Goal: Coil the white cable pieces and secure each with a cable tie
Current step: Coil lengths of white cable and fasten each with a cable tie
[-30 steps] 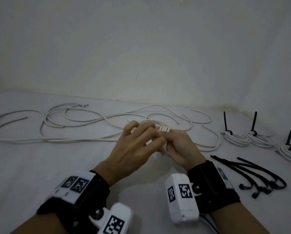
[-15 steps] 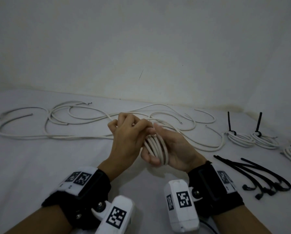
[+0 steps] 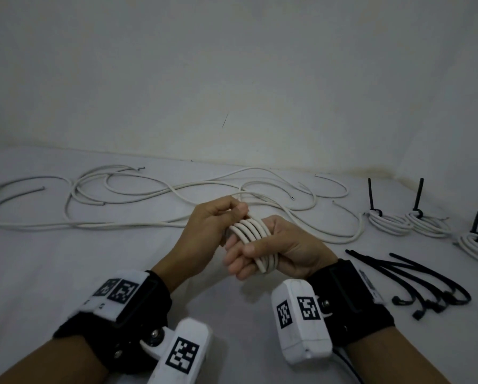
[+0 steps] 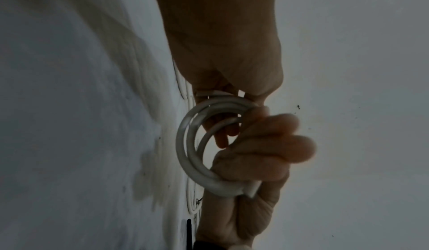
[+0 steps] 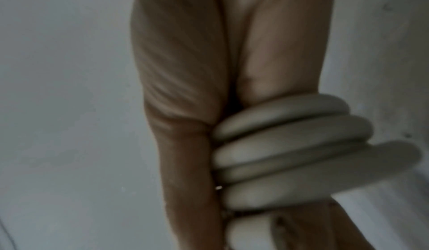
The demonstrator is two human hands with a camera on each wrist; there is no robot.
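Covering the work surface [image 3: 52,273] is a white sheet that meets a plain white wall [image 3: 232,65]. A coil of white cable [image 3: 253,234], several tight round loops, sits between both hands above it: the right hand [image 3: 282,245] clamps its lower side, the left hand [image 3: 207,228] pinches its top.

White cable coil [image 3: 255,239]; white loose cables [image 3: 138,195] at ten o'clock; black cable ties [image 3: 415,281] at three o'clock; white tabletop [image 3: 65,273]; black wristbands [image 3: 138,314] bearing black-and-white checkered markers.
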